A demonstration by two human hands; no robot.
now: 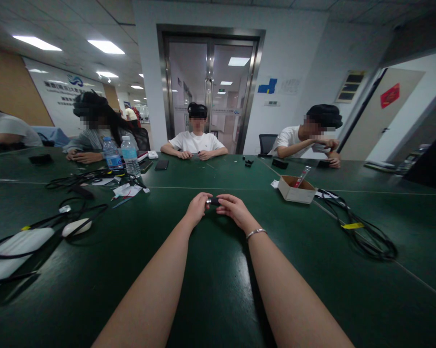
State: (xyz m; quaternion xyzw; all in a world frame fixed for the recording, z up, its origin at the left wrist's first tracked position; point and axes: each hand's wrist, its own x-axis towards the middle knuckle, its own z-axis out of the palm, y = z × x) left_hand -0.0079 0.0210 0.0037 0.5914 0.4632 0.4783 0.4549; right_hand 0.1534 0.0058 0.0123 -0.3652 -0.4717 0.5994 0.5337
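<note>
- left hand (199, 208) + right hand (234, 209): fingertips on opposite ends of small black item (215, 201), silver tip at left end
- item sits level, above green table (218, 270)
- right side: open box (296, 194) w/ red-and-clear object (302, 177) leaning inside; coiled black cable (373, 239) nearby
- left side: bottle pair (130, 157), white mouse (77, 227), loose cables (82, 176)
- across: person in white tee (197, 140), dark headset on

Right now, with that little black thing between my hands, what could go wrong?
The small black object is held by the fingers of the left hand and right hand over the hard green table, so it might slip and drop. If it rolled left, it could perhaps end up among the tangled cables.
</note>
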